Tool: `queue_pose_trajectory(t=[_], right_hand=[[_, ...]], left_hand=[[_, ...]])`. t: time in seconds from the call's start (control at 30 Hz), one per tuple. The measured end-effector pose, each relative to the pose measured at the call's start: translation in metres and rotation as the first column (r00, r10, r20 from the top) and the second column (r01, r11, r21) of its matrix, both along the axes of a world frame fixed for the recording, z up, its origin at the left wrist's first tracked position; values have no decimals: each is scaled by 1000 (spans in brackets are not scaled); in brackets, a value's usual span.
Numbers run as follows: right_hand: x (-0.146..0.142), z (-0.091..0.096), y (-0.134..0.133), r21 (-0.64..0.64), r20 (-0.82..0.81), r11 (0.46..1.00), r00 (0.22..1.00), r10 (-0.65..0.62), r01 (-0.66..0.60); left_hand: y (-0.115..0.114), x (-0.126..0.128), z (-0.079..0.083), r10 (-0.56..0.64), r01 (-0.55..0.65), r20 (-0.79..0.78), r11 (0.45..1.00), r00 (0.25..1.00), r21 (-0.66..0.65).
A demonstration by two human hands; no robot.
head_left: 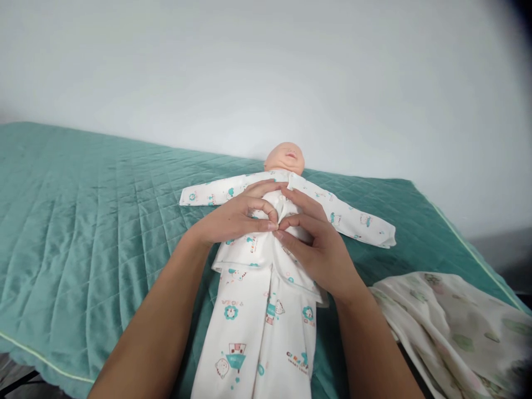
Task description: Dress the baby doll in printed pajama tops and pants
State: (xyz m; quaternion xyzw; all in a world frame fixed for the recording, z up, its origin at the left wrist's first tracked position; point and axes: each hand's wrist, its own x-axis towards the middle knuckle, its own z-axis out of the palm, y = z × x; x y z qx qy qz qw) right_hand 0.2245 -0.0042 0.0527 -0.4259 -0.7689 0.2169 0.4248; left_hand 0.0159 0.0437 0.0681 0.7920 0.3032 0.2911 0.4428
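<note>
The left hand (233, 219) is curled, with thumb and finger pinched on the front of the shirt (254, 250). The right hand (320, 249) pinches the same spot from the other side, and the fingertips touch. The shirt is on the doll (286, 157), which lies on its back on the green blanket (83, 221). A cloth (449, 321) lies near the right arm. If the pinch slips, the two shirt edges could pop apart. A hard tug could drag the doll sideways

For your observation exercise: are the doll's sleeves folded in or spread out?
Spread out: both sleeves lie flat on the green mat, reaching sideways from the doll.
</note>
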Motion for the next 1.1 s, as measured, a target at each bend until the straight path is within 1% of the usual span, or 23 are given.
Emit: queue_pose_trajectory(t=[0.07,0.17,0.27,0.37,0.47,0.57,0.63,0.7,0.73,0.77,0.8,0.83,0.87,0.9,0.93,0.97,1.0,1.03,1.07,1.1], right_hand=[[0,1,0,-19,-13,1000,1000,-12,12],[1,2,-1,-80,-46,995,997,-54,50],[0,3,-3,-124,-81,989,992,-96,85],[-3,4,-4,-126,-88,989,992,-95,83],[-5,5,-4,-128,-80,988,992,-99,88],[-7,6,-4,-164,-99,982,989,-113,96],[-6,6,-4,-205,-159,975,979,-125,91],[-4,7,-3,-253,-312,964,936,-164,85],[-1,7,-2,-284,-422,955,883,-204,85],[2,7,-1,-322,-535,943,805,-256,86],[6,6,0,-368,-631,925,706,-320,91],[9,6,2,-422,-692,901,606,-393,102],[13,5,5,-482,-710,867,524,-470,124],[15,4,7,-538,-697,828,471,-541,156],[17,3,9,-583,-663,789,448,-600,195],[18,2,11,-609,-620,758,454,-640,236],[17,1,13,-611,-576,740,484,-659,280],[16,0,14,-592,-531,739,534,-658,321],[14,-1,14,-560,-482,749,596,-642,354],[11,-2,14,-523,-425,765,662,-617,377]], left_hand=[[0,0,1,-1,1,-4,1000,1000,8],[0,-1,3,-9,9,-1,1000,1000,18],[-1,0,3,-10,11,-18,999,1000,52],[-2,3,3,23,-18,-51,995,998,95],[-4,5,3,59,-50,-84,993,995,110],[-5,6,4,66,-54,-93,991,993,126],[-5,5,4,55,-45,-75,989,996,138],[-5,5,3,43,-38,-40,992,998,122],[-5,6,1,48,-48,-8,995,999,92],[-3,7,-2,78,-80,49,996,996,44],[-2,8,-5,142,-140,133,990,981,-20],[1,9,-9,238,-222,231,970,943,-95],[4,10,-14,362,-319,323,931,874,-179],[8,11,-19,497,-426,390,867,775,-259],[11,11,-23,619,-530,420,785,664,-321],[14,12,-26,715,-624,412,697,565,-353],[17,12,-28,782,-702,376,618,498,-355],[18,13,-28,821,-753,322,564,471,-338],[18,14,-27,837,-778,261,545,481,-313],[18,15,-26,831,-778,201,556,519,-291]])
